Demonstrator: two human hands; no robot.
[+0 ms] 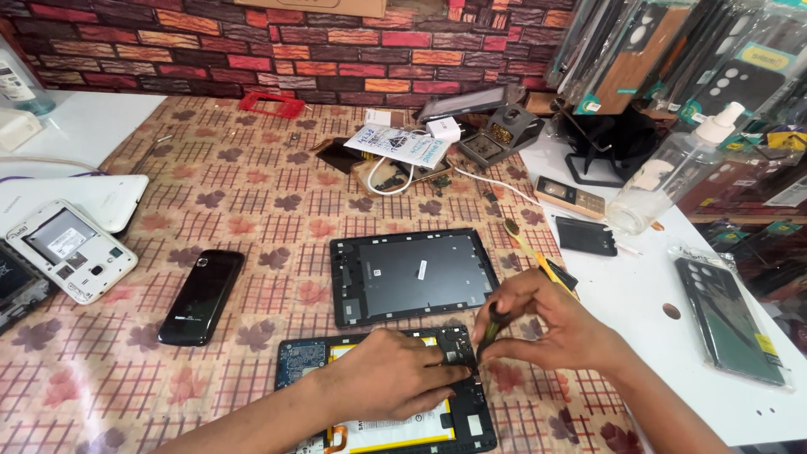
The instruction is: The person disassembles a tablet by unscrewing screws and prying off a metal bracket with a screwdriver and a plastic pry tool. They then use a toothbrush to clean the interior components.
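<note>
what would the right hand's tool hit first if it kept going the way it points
The right hand pinches a small tool angled down and left. Straight on, it would probably first meet the opened tablet beside the left hand's fingertips, though depth is unclear.

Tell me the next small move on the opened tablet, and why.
Probably press the tool tip straight down where it points and turn. The right hand pinches a thin dark tool upright at the top right corner of the opened tablet, and the left hand rests flat on it, steadying it. What the tip meets is hidden.
</note>
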